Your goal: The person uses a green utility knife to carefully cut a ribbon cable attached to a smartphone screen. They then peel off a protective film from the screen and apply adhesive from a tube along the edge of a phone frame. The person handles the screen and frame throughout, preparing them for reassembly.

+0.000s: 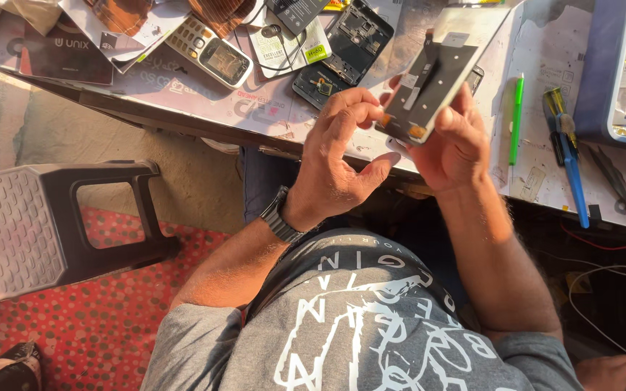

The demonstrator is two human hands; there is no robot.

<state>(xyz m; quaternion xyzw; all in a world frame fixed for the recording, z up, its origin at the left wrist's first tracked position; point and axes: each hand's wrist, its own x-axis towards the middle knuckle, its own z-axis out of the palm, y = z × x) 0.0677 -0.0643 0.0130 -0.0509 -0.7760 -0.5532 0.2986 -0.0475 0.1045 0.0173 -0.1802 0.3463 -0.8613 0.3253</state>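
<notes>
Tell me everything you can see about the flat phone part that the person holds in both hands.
The phone screen panel is a thin white-edged rectangle seen from its back, with a dark inner plate, a pale strip and small orange patches near its lower end. It looks like glass or plastic with film. It is held tilted above the edge of the workbench. The right hand supports it from below and the side; the left hand touches its lower corner with fingertips.
</notes>
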